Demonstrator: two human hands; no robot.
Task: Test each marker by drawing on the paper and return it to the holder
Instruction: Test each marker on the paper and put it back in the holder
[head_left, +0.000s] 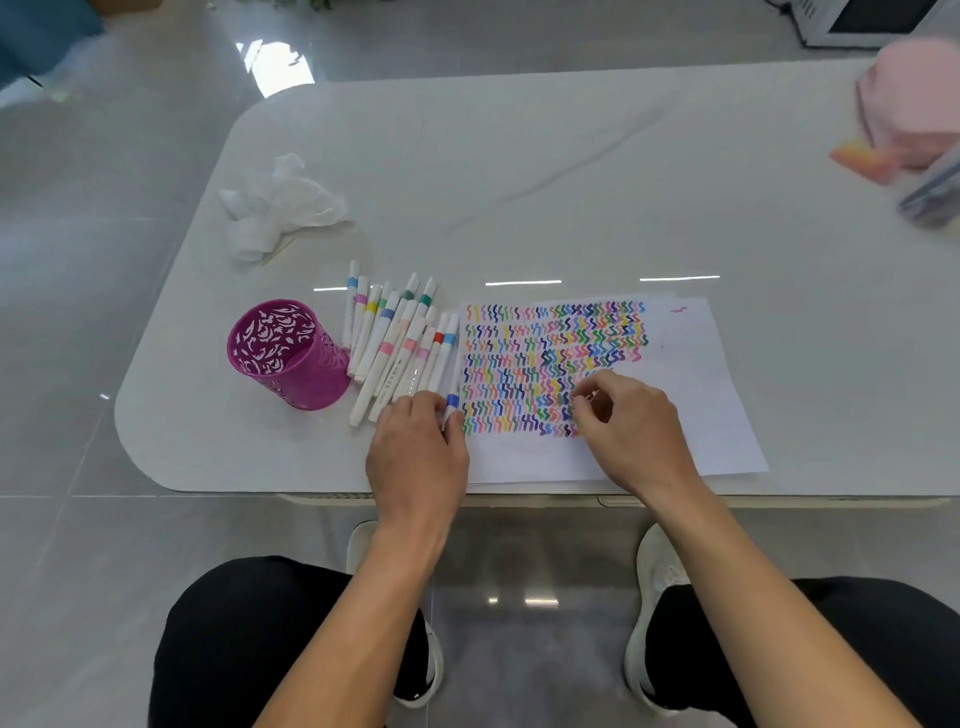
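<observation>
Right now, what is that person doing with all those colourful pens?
A person sits at the white table, trying out markers. Their left hand grips a blue-banded marker at the left edge of the paper, which is covered in rows of coloured squiggles. Their right hand rests on the paper with its fingers curled; I cannot tell if it pinches anything. The other markers lie in a pile beside the purple holder, and none shows inside it.

Blue-banded marker half under the left hand
</observation>
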